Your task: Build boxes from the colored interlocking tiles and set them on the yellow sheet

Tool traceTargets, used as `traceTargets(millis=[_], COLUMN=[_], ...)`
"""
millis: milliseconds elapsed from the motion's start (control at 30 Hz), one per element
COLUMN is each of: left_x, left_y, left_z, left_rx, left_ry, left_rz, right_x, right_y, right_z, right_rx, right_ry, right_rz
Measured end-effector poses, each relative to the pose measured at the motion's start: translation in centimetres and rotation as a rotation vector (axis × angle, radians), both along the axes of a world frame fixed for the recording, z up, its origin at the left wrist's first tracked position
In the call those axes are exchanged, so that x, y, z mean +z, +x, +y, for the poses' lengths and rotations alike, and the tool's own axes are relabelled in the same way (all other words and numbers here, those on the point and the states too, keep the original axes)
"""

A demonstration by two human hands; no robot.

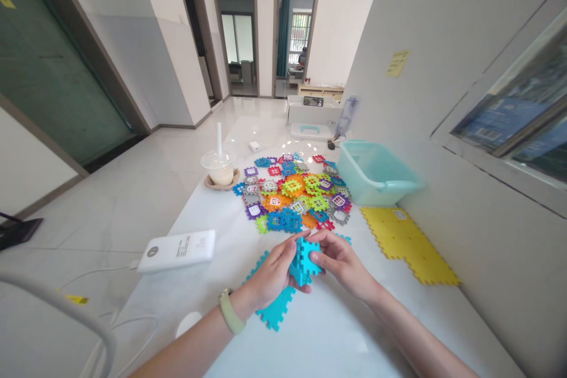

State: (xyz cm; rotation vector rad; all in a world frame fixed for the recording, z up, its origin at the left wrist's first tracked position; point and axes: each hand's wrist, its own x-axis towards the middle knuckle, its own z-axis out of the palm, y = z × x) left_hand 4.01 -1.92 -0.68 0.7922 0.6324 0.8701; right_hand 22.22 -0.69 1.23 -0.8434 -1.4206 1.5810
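Both hands meet above the near part of the white table around a small assembly of turquoise interlocking building tiles (309,257). My left hand (275,269) grips it from the left, fingers curled behind and beneath it. On the other side my right hand (340,261) pinches the front tile, thumb on its face. The tiles have toothed edges and stand at an angle to one another. Below them lies a larger turquoise baseplate (277,309), partly covered by my left hand and wrist. Just beyond is a pile of multicoloured interlocking tiles (292,187), some with window shapes.
A yellow toothed baseplate (405,242) lies at the right, before a mint plastic bin (376,180). To the left are a white power bank (179,250) with a cable and a lidded drink cup (220,168) with a straw. A white box (310,111) stands at the back.
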Motion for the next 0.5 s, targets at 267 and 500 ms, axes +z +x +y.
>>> traceTargets(millis=[267,500], left_x=[0.46,0.19], left_y=[-0.12,0.09], left_z=[-0.07,-0.35], left_rx=[0.035,0.044], left_ry=[-0.002,0.093], left_rz=[0.066,0.203], right_x=[-0.53,-0.50], right_y=[-0.09,-0.54], right_z=[-0.21,-0.36], right_rx=[0.007,0.033], right_ry=[0.010,0.008], right_rz=[-0.005,0.049])
